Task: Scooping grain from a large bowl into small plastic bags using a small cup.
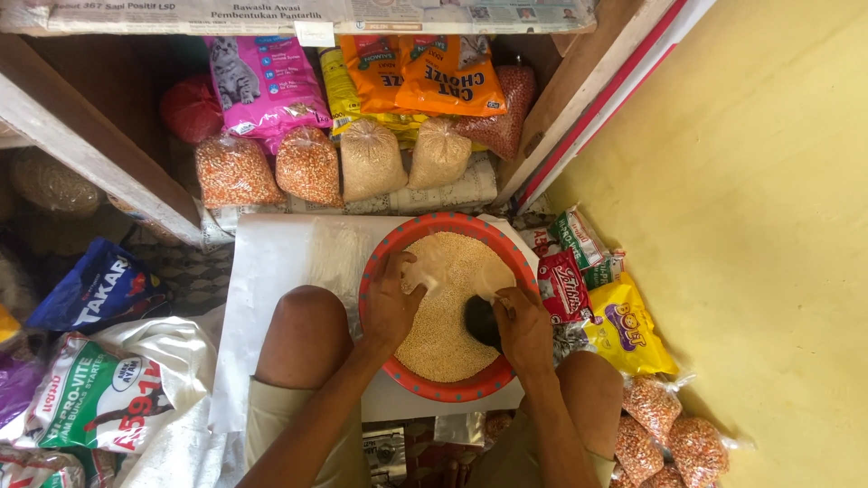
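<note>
Red plastic basin (pixel 380 262) of pale yellow grain (pixel 452 316) sits on white sheet (pixel 271 271), toward sheet's right edge, between person's knees. Left hand (pixel 391 303) over basin's left rim, fingers curled on clear plastic bag (pixel 425 271). Right hand (pixel 523 330) at right rim, closed around dark scoop (pixel 482 321) sunk in grain. Filled bags (pixel 371 158) along sheet's far edge.

Lighting: soft, even daylight; brightest on the yellow wall (pixel 759 226) at right and the white sheet (pixel 280 262) at centre. Shadows: deep under the wooden shelf (pixel 81 136) at upper left; faint elsewhere. Glare: mild sheen on plastic packets. Focus: centre sharp. Edges: slight wide-angle bending, softer detail in corners.
</note>
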